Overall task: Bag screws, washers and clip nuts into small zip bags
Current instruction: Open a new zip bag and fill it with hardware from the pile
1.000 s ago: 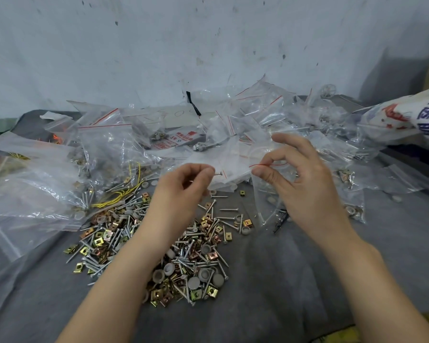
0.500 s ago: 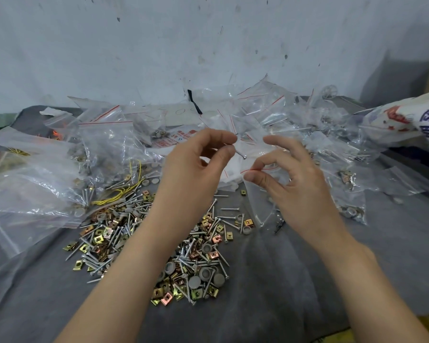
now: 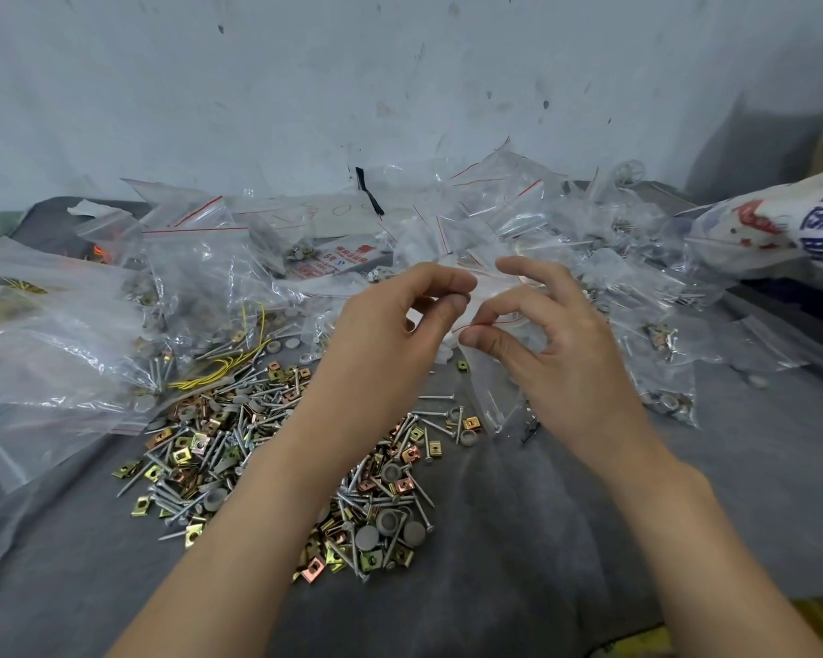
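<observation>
A loose pile of screws (image 3: pixel 238 448), gold clip nuts (image 3: pixel 181 455) and grey round washers (image 3: pixel 367 536) lies on the grey cloth under my forearms. My right hand (image 3: pixel 557 363) pinches the red zip rim of a small clear zip bag (image 3: pixel 492 391), which hangs down to the cloth. My left hand (image 3: pixel 395 339) hovers right beside the bag's mouth, thumb and forefinger curled close together. No screw shows between them, and whether they pinch anything is hidden.
A heap of filled zip bags (image 3: pixel 566 239) spreads along the back. Large clear plastic bags (image 3: pixel 44 353) lie at the left, with yellow wire (image 3: pixel 224 372) beside them. A printed white sack (image 3: pixel 780 230) juts in from the right. The wall stands close behind.
My left hand rose from the pile with a screw and came to the bag's mouth; the screw that stuck out of its fingers half a second ago is out of sight now.
</observation>
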Action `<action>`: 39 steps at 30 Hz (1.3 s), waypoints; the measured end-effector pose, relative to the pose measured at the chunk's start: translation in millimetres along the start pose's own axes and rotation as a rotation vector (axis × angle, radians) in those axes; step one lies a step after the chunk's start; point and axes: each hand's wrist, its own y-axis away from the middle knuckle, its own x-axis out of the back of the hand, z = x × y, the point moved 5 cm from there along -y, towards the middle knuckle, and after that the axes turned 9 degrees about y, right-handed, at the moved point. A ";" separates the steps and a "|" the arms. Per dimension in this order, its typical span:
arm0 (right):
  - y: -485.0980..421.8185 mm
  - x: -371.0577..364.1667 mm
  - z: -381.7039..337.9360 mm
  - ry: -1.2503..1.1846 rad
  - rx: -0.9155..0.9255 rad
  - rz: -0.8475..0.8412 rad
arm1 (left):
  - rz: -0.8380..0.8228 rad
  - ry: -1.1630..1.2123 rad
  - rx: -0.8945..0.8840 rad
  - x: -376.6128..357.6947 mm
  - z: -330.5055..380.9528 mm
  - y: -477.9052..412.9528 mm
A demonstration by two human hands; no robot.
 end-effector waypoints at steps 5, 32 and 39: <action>-0.1 0.2 0.9 0.009 0.001 0.000 | 0.001 -0.010 0.000 0.5 -0.1 1.9; 0.7 7.8 4.4 -0.079 -0.037 0.042 | -0.427 -0.745 0.175 -24.2 -65.1 40.2; -1.7 10.3 6.2 -0.003 0.008 0.063 | -0.328 -0.898 0.164 -45.2 -68.5 40.3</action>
